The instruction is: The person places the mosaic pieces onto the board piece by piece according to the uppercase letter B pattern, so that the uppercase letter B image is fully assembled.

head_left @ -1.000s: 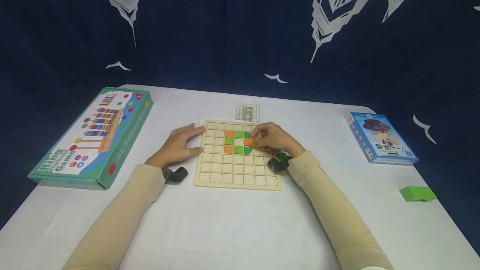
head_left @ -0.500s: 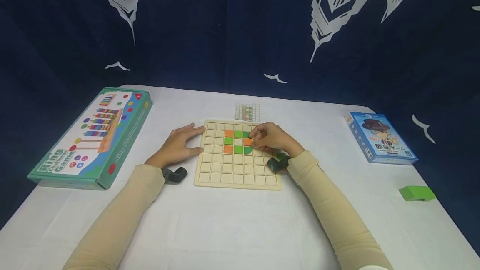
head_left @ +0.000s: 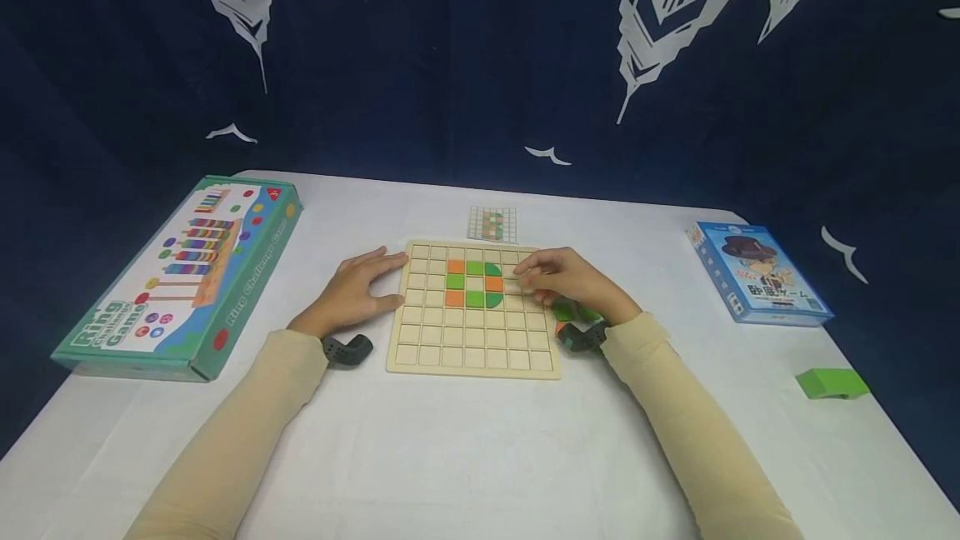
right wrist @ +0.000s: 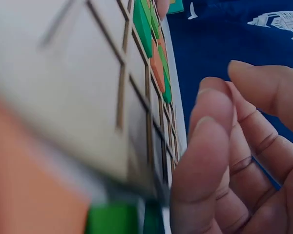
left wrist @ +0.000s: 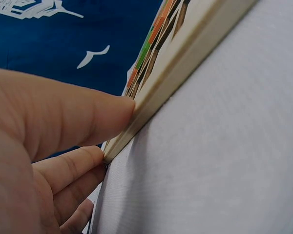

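A wooden grid board [head_left: 472, 340] lies on the white table, with orange and light green square tiles around one bare cell. Two dark green tiles with a rounded corner [head_left: 492, 300] sit at the right of this group, above and below an orange tile [head_left: 492, 283]. My left hand [head_left: 351, 294] rests against the board's left side; in the left wrist view the thumb [left wrist: 102, 114] touches its edge. Over the board's right part hovers my right hand [head_left: 576, 282], its fingers loosely bent. In the right wrist view thumb and fingertips [right wrist: 212, 92] stand apart with nothing between them.
Loose green tiles [head_left: 566, 311] lie under my right wrist, beside the board. Behind the board is a small pattern card [head_left: 492, 224]. A green game box [head_left: 187, 273] is at left; a blue box [head_left: 759, 275] and a green block [head_left: 831, 383] are at right.
My right hand has drawn back to the right, off the tiles at the right of the group, baring both rounded tiles and the orange one. My left hand stays at the board's edge.
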The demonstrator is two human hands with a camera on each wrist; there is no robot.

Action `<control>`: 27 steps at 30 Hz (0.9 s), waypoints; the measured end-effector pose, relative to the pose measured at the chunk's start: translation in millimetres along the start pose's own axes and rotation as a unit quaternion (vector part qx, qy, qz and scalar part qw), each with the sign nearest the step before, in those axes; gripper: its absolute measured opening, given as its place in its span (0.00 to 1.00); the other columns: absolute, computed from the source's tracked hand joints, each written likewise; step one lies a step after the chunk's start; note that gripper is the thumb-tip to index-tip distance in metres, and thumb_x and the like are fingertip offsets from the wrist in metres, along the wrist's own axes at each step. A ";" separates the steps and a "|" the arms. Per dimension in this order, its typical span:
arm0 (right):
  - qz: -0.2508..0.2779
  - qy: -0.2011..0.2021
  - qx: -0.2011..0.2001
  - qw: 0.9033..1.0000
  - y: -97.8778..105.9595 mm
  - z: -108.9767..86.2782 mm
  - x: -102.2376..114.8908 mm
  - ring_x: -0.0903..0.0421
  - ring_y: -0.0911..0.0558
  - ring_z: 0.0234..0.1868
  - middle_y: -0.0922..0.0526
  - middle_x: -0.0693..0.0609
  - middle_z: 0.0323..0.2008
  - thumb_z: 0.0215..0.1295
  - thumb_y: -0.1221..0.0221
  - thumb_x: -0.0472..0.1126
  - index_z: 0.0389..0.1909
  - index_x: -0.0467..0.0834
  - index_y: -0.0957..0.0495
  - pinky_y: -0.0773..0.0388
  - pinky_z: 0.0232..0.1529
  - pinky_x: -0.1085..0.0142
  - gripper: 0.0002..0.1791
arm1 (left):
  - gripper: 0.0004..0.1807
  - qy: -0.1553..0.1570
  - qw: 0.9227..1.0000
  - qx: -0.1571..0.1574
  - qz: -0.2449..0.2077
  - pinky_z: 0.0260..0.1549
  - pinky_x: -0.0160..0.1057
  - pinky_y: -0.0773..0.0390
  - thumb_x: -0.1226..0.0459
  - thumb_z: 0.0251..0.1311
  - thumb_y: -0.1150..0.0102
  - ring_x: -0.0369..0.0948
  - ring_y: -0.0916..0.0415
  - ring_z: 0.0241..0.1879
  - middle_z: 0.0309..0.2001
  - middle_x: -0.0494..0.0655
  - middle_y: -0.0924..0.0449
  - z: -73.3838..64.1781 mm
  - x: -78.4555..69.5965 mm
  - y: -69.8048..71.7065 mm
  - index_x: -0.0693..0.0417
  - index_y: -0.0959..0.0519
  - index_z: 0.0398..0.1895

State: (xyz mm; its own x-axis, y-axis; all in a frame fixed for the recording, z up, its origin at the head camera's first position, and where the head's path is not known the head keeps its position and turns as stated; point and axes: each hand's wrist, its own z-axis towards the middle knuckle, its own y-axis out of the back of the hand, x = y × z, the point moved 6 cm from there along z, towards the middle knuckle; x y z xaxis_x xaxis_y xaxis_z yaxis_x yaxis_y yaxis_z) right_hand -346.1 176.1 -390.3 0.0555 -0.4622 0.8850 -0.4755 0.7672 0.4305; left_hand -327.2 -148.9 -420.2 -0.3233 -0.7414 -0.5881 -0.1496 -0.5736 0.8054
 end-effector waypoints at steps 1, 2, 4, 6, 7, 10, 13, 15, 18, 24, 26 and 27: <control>0.003 0.000 -0.002 1.000 2.1 -3.2 -2.0 0.57 0.19 0.30 0.14 0.50 0.33 0.76 0.36 0.35 0.58 0.29 0.18 0.17 0.33 0.69 0.16 | 0.40 0.000 1.000 0.001 0.000 0.83 0.62 0.57 0.58 0.66 0.35 0.57 0.50 0.85 0.82 0.57 0.36 -0.1 0.0 0.0 0.57 0.31 0.81; 0.005 -0.003 -0.005 1.000 4.4 -6.4 -4.3 0.57 0.19 0.30 0.15 0.50 0.33 0.77 0.36 0.36 0.58 0.29 0.18 0.17 0.33 0.69 0.16 | 0.40 0.000 1.000 0.001 0.001 0.83 0.62 0.57 0.58 0.66 0.35 0.57 0.50 0.85 0.82 0.57 0.36 -0.2 -0.1 0.2 0.57 0.31 0.81; 0.010 -0.005 -0.009 1.000 9.2 -13.7 -8.6 0.57 0.20 0.30 0.16 0.49 0.31 0.77 0.36 0.36 0.58 0.29 0.18 0.17 0.33 0.69 0.17 | 0.40 0.000 1.000 0.001 0.002 0.83 0.62 0.57 0.58 0.66 0.35 0.57 0.50 0.85 0.82 0.57 0.36 -0.4 -0.4 0.5 0.58 0.31 0.81; 0.014 -0.006 -0.011 1.000 14.1 -21.0 -13.0 0.57 0.21 0.30 0.17 0.49 0.30 0.78 0.36 0.37 0.59 0.29 0.18 0.17 0.33 0.69 0.17 | 0.40 -0.001 1.000 0.001 0.002 0.83 0.62 0.57 0.58 0.66 0.35 0.58 0.49 0.85 0.82 0.57 0.35 -0.5 -0.8 0.8 0.58 0.31 0.81; 0.014 -0.006 -0.013 1.000 16.6 -24.7 -15.0 0.58 0.21 0.30 0.17 0.49 0.30 0.78 0.36 0.37 0.59 0.29 0.19 0.17 0.33 0.69 0.17 | 0.40 -0.001 1.000 0.001 0.002 0.83 0.62 0.57 0.58 0.66 0.35 0.58 0.49 0.85 0.82 0.57 0.35 -0.5 -0.9 0.9 0.58 0.31 0.81; 0.013 -0.007 -0.019 1.000 24.0 -35.3 -21.4 0.58 0.22 0.30 0.17 0.50 0.30 0.78 0.38 0.36 0.59 0.28 0.19 0.18 0.33 0.69 0.17 | 0.40 -0.002 1.000 0.000 0.000 0.83 0.62 0.57 0.58 0.66 0.35 0.58 0.49 0.85 0.82 0.57 0.35 -0.3 -1.0 0.9 0.58 0.31 0.81; 0.006 -0.010 -0.025 1.000 30.1 -44.9 -26.7 0.58 0.22 0.30 0.17 0.50 0.29 0.78 0.38 0.36 0.59 0.27 0.20 0.19 0.33 0.68 0.17 | 0.40 0.000 1.000 0.001 0.000 0.83 0.62 0.57 0.58 0.66 0.35 0.57 0.50 0.85 0.82 0.57 0.35 -0.2 -0.4 0.8 0.57 0.31 0.81; 0.002 -0.016 -0.031 0.999 33.4 -50.0 -30.0 0.58 0.23 0.30 0.18 0.50 0.28 0.78 0.38 0.36 0.59 0.28 0.20 0.19 0.32 0.68 0.17 | 0.40 0.001 1.000 0.001 0.000 0.83 0.62 0.57 0.58 0.66 0.34 0.57 0.50 0.85 0.82 0.57 0.36 -0.2 0.1 0.6 0.57 0.32 0.82; -0.004 -0.021 -0.038 0.999 36.6 -55.2 -33.2 0.58 0.23 0.30 0.18 0.50 0.28 0.78 0.37 0.37 0.60 0.28 0.20 0.19 0.32 0.68 0.18 | 0.40 0.003 1.000 0.001 0.000 0.83 0.62 0.57 0.58 0.66 0.34 0.57 0.50 0.85 0.82 0.57 0.36 -0.2 0.9 0.4 0.57 0.32 0.82; 0.003 -0.021 -0.040 0.999 38.5 -58.8 -35.1 0.58 0.22 0.30 0.17 0.51 0.31 0.77 0.37 0.36 0.61 0.27 0.20 0.20 0.32 0.68 0.19 | 0.40 0.003 1.000 0.002 -0.001 0.83 0.62 0.57 0.57 0.67 0.34 0.58 0.50 0.85 0.82 0.57 0.37 0.4 1.8 -0.2 0.56 0.32 0.82; 0.007 -0.023 -0.039 0.999 38.0 -59.0 -35.9 0.58 0.22 0.30 0.16 0.51 0.32 0.77 0.37 0.36 0.61 0.27 0.21 0.20 0.31 0.69 0.19 | 0.40 0.003 1.000 0.002 0.000 0.83 0.62 0.57 0.57 0.67 0.34 0.58 0.50 0.85 0.82 0.57 0.36 0.6 1.7 -0.4 0.56 0.32 0.82; 0.009 -0.024 -0.038 0.999 37.8 -59.0 -36.6 0.58 0.22 0.30 0.16 0.51 0.32 0.77 0.37 0.36 0.61 0.27 0.21 0.20 0.31 0.69 0.19 | 0.40 0.002 1.000 0.002 0.000 0.83 0.62 0.57 0.57 0.67 0.34 0.58 0.50 0.85 0.82 0.57 0.36 0.7 1.7 -0.6 0.57 0.32 0.82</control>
State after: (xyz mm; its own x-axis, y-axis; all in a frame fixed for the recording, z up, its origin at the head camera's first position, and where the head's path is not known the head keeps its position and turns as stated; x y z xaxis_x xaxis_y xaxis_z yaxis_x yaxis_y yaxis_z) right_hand -314.3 248.3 -396.0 0.0048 -0.4676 0.8839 -0.4087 0.8058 0.4285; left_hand -328.3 -149.5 -421.6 -0.3186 -0.7427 -0.5889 -0.1538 -0.5726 0.8053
